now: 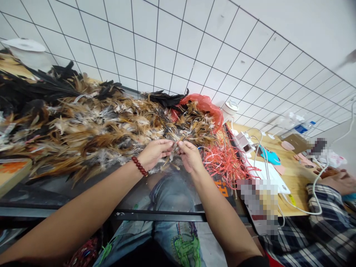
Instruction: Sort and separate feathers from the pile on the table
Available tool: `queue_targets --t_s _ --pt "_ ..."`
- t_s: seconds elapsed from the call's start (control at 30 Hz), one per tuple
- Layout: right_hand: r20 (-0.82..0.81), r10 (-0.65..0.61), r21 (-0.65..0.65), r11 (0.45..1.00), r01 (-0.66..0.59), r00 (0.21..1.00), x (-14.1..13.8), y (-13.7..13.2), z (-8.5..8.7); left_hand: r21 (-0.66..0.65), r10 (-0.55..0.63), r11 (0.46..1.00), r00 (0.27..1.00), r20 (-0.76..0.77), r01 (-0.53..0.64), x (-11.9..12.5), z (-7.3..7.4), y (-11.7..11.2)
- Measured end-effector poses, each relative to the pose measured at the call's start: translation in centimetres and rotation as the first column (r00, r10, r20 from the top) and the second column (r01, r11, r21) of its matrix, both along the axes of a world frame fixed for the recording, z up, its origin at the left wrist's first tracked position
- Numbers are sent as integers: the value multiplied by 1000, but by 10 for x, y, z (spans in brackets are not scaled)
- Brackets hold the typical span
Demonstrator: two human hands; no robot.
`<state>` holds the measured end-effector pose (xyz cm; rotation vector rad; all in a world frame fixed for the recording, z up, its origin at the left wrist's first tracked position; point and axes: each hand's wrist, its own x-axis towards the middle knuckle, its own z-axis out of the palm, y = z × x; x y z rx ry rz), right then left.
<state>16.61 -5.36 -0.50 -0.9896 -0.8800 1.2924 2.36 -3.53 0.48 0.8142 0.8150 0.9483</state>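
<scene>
My left hand (155,152), with a dark red bead bracelet (139,166) on the wrist, is closed in a pinch. Facing it, my right hand (190,155) pinches too, and the fingertips of both nearly meet. Between them is a small feather (175,147), partly hidden by the fingers. Behind and to the left spreads a large heap of brown and cream feathers (111,126). Just past my right hand, more brown feathers (196,124) spill from a red plastic bag (204,104). Tangled pink-red strips (225,157) lie right of my right hand.
Long black feathers (30,87) lie at the far left, near a white roll (27,52). A tiled wall (155,44) backs the dark glossy table (111,193). To the right are white cables, a charger (244,142), a phone-like blurred thing (258,207) and a co-worker's plaid sleeve (328,207).
</scene>
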Motion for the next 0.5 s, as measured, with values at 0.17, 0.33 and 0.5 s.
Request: queue_targets --t_s 0.17,0.33,0.5 --pt "-5 17 -9 1000 -17 1000 0 0 1 6 -130 991 991 16 130 -2 2 0" --pt "-35 23 -53 998 -25 999 1 0 1 -44 -259 965 966 13 260 -4 3 -1" --pt "-22 56 -102 993 -58 998 1 -1 1 -39 -310 950 951 0 310 -5 1 -1"
